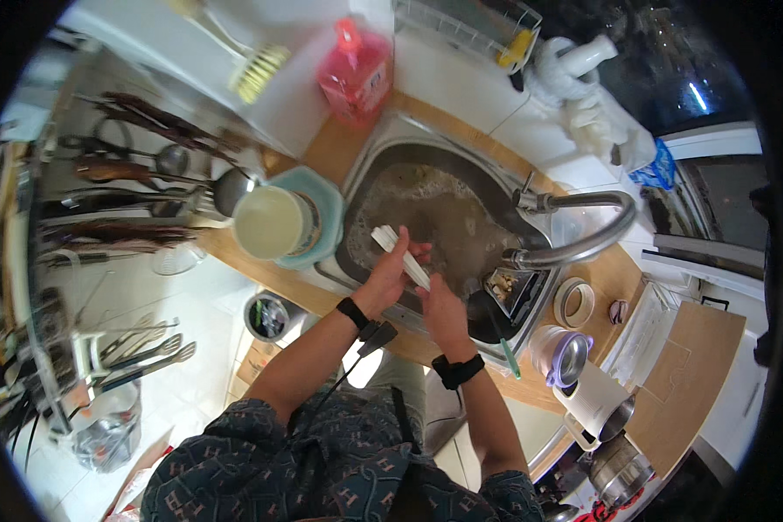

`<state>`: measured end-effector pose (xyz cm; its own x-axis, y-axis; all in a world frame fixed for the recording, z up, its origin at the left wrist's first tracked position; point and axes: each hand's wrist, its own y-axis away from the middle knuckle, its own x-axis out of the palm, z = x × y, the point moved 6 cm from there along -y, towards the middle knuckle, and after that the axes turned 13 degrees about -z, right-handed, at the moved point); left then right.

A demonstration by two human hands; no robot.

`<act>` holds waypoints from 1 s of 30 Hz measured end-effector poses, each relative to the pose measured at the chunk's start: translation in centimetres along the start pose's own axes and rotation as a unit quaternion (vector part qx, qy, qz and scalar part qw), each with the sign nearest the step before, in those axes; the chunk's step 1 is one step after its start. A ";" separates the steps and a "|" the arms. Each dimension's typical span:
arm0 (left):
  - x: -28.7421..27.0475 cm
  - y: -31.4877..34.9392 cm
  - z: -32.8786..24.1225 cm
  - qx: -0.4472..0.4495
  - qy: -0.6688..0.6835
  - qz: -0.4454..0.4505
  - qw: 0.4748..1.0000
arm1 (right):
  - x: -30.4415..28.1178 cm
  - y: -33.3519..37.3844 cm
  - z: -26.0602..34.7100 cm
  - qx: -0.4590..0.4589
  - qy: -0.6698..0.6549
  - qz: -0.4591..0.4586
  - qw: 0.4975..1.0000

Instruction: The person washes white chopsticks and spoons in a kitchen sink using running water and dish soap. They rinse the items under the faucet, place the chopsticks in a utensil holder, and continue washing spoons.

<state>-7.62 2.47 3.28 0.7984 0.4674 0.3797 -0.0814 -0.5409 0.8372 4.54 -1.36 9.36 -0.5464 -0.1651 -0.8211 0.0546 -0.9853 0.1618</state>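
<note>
Left hand (pixel 390 271) and right hand (pixel 445 315) grasp white sticks (pixel 401 254) over the sink (pixel 409 153), its right side overhung by a faucet (pixel 583 200), a pale tub (pixel 268 224) at left.

two hands (pixel 391 277), one white bundle (pixel 414 266), two black wristbands (pixel 352 312), one sink (pixel 402 130), one faucet (pixel 565 258), one pink bottle (pixel 354 80)

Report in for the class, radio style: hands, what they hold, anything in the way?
Left hand, right hand: both gripping white bundle. Bundle slanted above murky water. Faucet to the right, apart from hands.
</note>
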 end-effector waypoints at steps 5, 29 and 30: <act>-0.5 4.8 -5.0 0.285 -0.161 -0.084 0.941 | -4.1 1.2 -0.6 0.012 0.011 -0.133 0.991; -12.8 47.6 -16.5 0.750 -0.346 -0.356 0.437 | -11.3 11.5 -0.5 -0.055 -0.066 -0.076 0.993; -14.5 50.7 -17.2 0.760 -0.317 -0.409 0.393 | -13.1 12.0 2.8 -0.096 -0.055 -0.103 0.989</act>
<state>-33.56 -19.74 46.99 0.2134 0.9122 -0.3498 0.4234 -0.4090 -0.8084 9.99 -10.86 23.55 -0.6499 0.0350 -0.7592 0.0843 -0.9894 -0.1178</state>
